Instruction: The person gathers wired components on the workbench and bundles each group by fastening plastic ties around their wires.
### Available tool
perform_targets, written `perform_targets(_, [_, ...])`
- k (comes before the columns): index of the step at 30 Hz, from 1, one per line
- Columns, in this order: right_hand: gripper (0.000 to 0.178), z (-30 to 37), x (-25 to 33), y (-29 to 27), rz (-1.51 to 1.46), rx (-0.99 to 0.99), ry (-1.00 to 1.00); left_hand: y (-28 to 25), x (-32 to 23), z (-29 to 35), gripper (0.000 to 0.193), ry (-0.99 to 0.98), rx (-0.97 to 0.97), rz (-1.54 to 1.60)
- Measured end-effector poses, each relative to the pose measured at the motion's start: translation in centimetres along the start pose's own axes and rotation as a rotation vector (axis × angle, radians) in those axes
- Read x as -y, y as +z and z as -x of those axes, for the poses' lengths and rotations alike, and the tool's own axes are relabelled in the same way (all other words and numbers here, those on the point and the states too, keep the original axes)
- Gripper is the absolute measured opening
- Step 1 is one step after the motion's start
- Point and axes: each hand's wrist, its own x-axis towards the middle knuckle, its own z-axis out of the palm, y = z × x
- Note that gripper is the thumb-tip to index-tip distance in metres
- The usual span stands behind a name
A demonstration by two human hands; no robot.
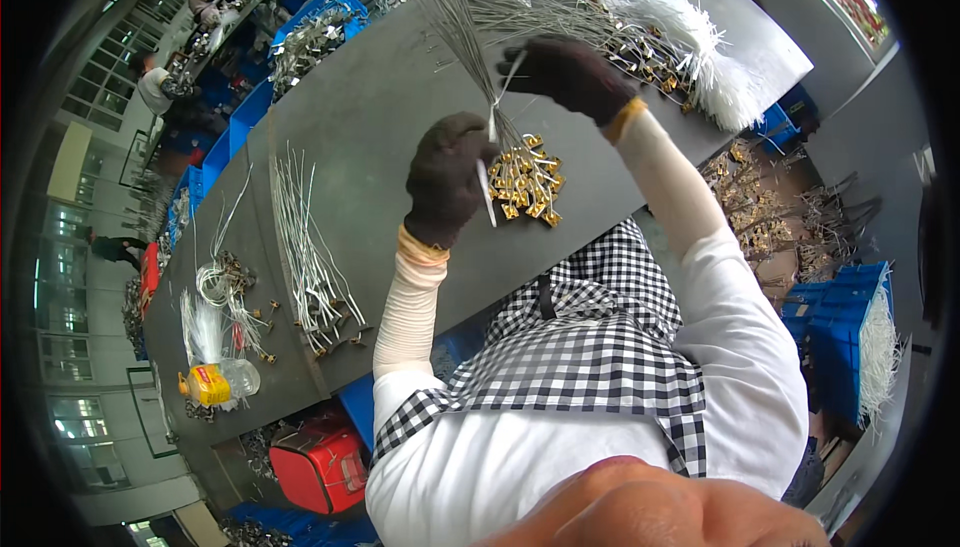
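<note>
A bundle of long thin grey wires (447, 17) lies on the table before me, its gold-coloured metal ends (525, 182) fanned out toward me. Around its neck, just above those ends, goes a narrow white strip (493, 125), like a tie. My left hand (447, 182), in a dark glove, is closed beside the neck, with a tail of the strip sticking out below its fingers. On the other side my right hand (575, 75), gloved alike, pinches the strip's other end. The fingertips of both hands are partly hidden.
More wires with metal ends (640, 52) and a heap of white strips (700, 57) lie at the far right. Loose wires (310, 257) and a clear plastic bottle (240, 379) sit on the left. Below the edge is a red box (318, 462); blue crates (845, 337) stand right.
</note>
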Motion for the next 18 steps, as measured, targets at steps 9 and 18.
perform_targets(9, [0.013,-4.0,-2.3,2.1,-0.485,0.125,0.145,3.3,1.3,-1.7,0.02,0.117,-0.044,0.124])
perform_targets(18, [0.017,6.3,5.4,3.6,0.256,0.092,-0.353,4.1,0.3,-1.6,0.023,-0.012,-0.068,-0.108])
